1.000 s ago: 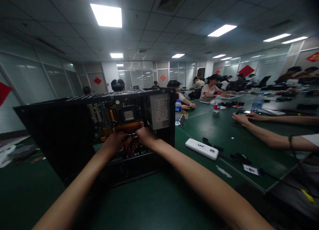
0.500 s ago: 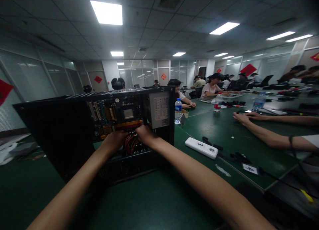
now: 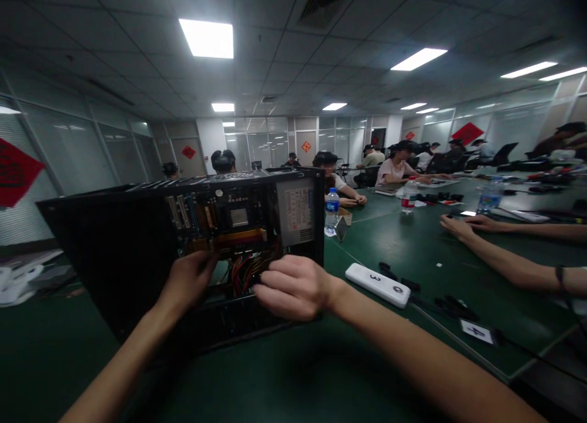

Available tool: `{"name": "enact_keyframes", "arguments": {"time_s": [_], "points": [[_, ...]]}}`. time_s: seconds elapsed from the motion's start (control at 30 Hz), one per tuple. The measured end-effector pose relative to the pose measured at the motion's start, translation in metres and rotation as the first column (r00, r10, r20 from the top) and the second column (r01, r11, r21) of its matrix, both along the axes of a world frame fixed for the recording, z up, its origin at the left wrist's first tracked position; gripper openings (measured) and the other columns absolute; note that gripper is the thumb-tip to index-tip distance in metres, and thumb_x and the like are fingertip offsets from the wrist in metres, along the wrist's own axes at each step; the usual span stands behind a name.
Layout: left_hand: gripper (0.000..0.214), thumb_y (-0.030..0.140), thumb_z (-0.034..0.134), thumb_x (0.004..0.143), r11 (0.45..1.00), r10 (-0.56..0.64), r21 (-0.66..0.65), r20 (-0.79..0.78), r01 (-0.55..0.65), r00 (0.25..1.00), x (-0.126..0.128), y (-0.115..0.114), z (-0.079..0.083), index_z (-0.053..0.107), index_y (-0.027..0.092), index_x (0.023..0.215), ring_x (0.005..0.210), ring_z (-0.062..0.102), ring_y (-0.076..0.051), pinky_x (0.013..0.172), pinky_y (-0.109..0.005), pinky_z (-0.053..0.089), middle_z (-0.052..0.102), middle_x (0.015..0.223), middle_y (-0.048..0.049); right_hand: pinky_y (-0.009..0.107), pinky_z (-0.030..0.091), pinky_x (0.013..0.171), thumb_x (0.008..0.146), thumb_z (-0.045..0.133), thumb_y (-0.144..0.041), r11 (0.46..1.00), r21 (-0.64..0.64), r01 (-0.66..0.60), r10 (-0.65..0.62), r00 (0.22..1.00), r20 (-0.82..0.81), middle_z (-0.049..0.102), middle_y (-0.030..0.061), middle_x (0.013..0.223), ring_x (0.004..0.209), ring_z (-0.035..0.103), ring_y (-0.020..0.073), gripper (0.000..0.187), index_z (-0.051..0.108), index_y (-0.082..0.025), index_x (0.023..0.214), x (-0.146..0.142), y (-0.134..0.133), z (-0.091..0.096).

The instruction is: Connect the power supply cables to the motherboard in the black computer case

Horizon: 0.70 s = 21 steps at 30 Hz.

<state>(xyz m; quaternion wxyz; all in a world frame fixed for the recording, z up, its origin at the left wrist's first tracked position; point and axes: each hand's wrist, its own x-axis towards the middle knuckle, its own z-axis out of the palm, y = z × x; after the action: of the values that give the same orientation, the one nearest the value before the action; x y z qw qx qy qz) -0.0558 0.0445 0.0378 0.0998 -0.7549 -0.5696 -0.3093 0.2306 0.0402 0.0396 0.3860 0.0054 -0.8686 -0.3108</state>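
Note:
An open black computer case (image 3: 105,258) stands on the green table, its inside facing me. Within it show the motherboard (image 3: 238,217), an orange-brown memory module (image 3: 243,235), the labelled power supply (image 3: 298,212) and a bundle of coloured cables (image 3: 247,270). My left hand (image 3: 187,285) is at the lower left of the motherboard, its slightly blurred fingers loosely bent and apart. In front of the cables and below the power supply, my right hand (image 3: 296,288) is closed with its fingers curled. Whatever lies inside those fingers is hidden from me.
Right of the case lies a white power bank (image 3: 378,285), near black cables and a numbered card (image 3: 477,331). A water bottle (image 3: 332,209) stands behind. Another person's forearms (image 3: 513,258) rest on the table at right. White items (image 3: 21,282) lie at far left.
My right hand has drawn back from the memory module toward me, down and right, its fingers now curled. My left hand has shifted left and down off the module. The view has tilted slightly.

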Motion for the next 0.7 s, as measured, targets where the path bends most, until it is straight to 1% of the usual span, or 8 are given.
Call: {"name": "enact_keyframes", "arguments": {"time_s": [0.07,0.13,0.2,0.23,0.37,0.43,0.6,0.7], "points": [[0.041,0.044,0.039,0.096,1.0,-0.007,0.005,-0.043,0.008,0.999,-0.007,-0.022,-0.009,0.071,0.02,0.092,0.082,0.069,-0.021,0.074,-0.028,0.05,0.075,0.093,-0.0067,0.032,0.05,0.079,0.095,0.045,-0.032,0.997,0.057,-0.058,0.075,0.929,-0.362,0.06,0.0039,0.095,0.088,0.059,0.0167,0.021,0.057,-0.027,0.112,0.03,-0.002,-0.001],[0.044,0.046,0.035,0.097,0.999,0.032,0.009,-0.139,-0.031,0.99,-0.013,-0.039,-0.025,0.07,0.022,0.085,0.074,0.068,-0.02,0.067,-0.029,0.048,0.074,0.086,-0.0061,0.039,0.049,0.087,0.096,0.039,-0.037,0.989,-0.142,-0.039,-0.081,0.663,-0.744,0.056,0.0071,0.106,0.099,0.058,0.0203,0.026,0.054,-0.027,0.115,0.05,0.015,-0.007],[0.046,0.048,0.034,0.097,0.993,0.109,0.071,-0.263,-0.094,0.959,-0.018,-0.048,-0.044,0.07,0.023,0.082,0.073,0.068,-0.021,0.064,-0.03,0.047,0.074,0.085,-0.0069,0.042,0.049,0.09,0.097,0.031,-0.043,0.878,-0.44,-0.186,-0.347,0.385,-0.855,0.053,0.0121,0.12,0.109,0.056,0.0232,0.038,0.05,-0.022,0.123,0.056,0.042,-0.025],[0.048,0.049,0.034,0.096,0.984,0.156,0.129,-0.324,-0.12,0.933,-0.021,-0.05,-0.053,0.07,0.023,0.08,0.074,0.068,-0.022,0.064,-0.032,0.046,0.075,0.085,-0.0077,0.042,0.05,0.091,0.097,0.029,-0.047,0.762,-0.574,-0.3,-0.468,0.358,-0.808,0.053,0.0139,0.124,0.112,0.056,0.024,0.045,0.048,-0.02,0.127,0.055,0.056,-0.039],[0.046,0.05,0.04,0.095,0.926,0.22,0.376,-0.477,-0.028,0.851,-0.031,-0.045,-0.076,0.071,0.022,0.076,0.077,0.07,-0.024,0.065,-0.033,0.045,0.076,0.084,-0.0083,0.047,0.042,0.105,0.09,0.033,-0.065,0.185,-0.854,-0.486,-0.6,0.633,-0.49,0.055,0.0148,0.135,0.129,0.048,0.0278,0.067,0.051,-0.018,0.133,0.038,0.089,-0.107],[0.04,0.045,0.044,0.095,0.874,0.214,0.481,-0.509,0.069,0.834,-0.034,-0.041,-0.077,0.072,0.022,0.078,0.074,0.069,-0.021,0.063,-0.032,0.044,0.076,0.081,-0.0071,0.049,0.039,0.108,0.084,0.04,-0.074,0.054,-0.835,-0.548,-0.611,0.643,-0.462,0.057,0.0133,0.135,0.132,0.045,0.0297,0.073,0.057,-0.02,0.13,0.031,0.092,-0.133],[0.034,0.038,0.05,0.095,0.734,0.174,0.628,-0.542,0.259,0.822,-0.036,-0.035,-0.067,0.068,0.018,0.074,0.069,0.067,-0.02,0.062,-0.031,0.041,0.072,0.073,-0.0057,0.048,0.045,0.103,0.064,0.066,-0.074,-0.003,-0.708,-0.706,-0.657,0.535,-0.531,0.071,0.0066,0.106,0.113,0.057,0.0314,0.067,0.07,-0.02,0.104,0.022,0.088,-0.149],[0.033,0.038,0.052,0.095,0.778,0.165,0.581,-0.557,0.24,0.814,-0.04,-0.033,-0.06,0.066,0.016,0.076,0.072,0.065,-0.021,0.066,-0.032,0.041,0.072,0.077,-0.007,0.042,0.051,0.092,0.071,0.065,-0.065,0.001,-0.67,-0.742,-0.621,0.525,-0.582,0.071,0.003,0.091,0.101,0.06,0.0272,0.051,0.07,-0.021,0.095,0.018,0.084,-0.144]]}}
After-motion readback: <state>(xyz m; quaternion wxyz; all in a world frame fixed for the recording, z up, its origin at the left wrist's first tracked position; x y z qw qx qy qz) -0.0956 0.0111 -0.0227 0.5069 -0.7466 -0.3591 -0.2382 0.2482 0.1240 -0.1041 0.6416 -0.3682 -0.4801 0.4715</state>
